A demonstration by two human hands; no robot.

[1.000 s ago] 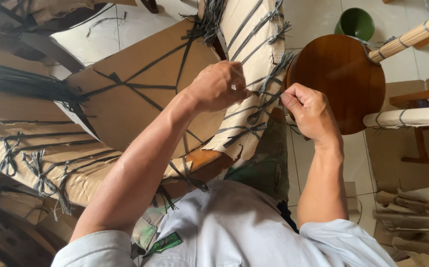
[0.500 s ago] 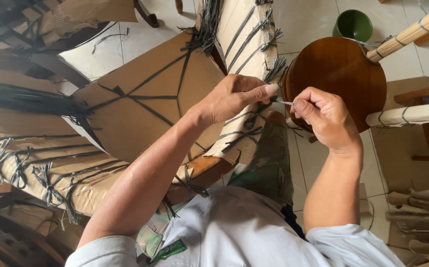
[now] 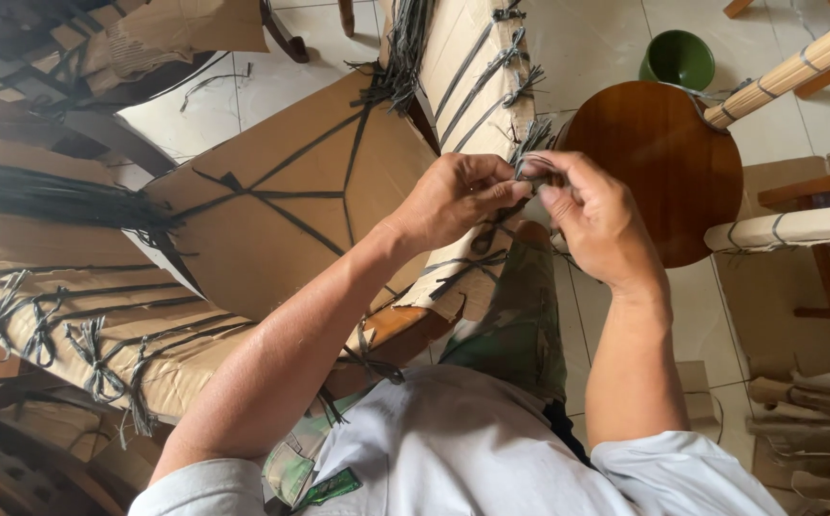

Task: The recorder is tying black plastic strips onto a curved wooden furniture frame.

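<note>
Closest to the camera is the person's light grey shirt (image 3: 453, 459), with a knee in camo trousers (image 3: 515, 325) poking out just past it. Both bare forearms reach up from there and the hands meet right at the near edge of a furniture piece wrapped in cardboard (image 3: 281, 220). The left hand (image 3: 458, 196) is curled, thumb and fingers pinched shut on a thin dark strap (image 3: 529, 162), and the right hand (image 3: 596, 215) is closed on the same strap from the other side, fingertips pretty much touching the left ones. So the strap sits between the two hands, against the pale wrapped leg (image 3: 477, 86) that runs up toward the top edge; can't tell exactly how the strap loops under the fingers. More dark straps cross the cardboard panel in a star shape, and a row of knotted ones runs along the wrapped rail (image 3: 80, 325) at the left. Just beyond the right hand there's a round brown wooden seat (image 3: 663, 162), with a bamboo-wrapped bar (image 3: 787, 67) lying over its far edge. Farther out on the tiled floor (image 3: 587, 38) sits a green bowl (image 3: 678, 57).
</note>
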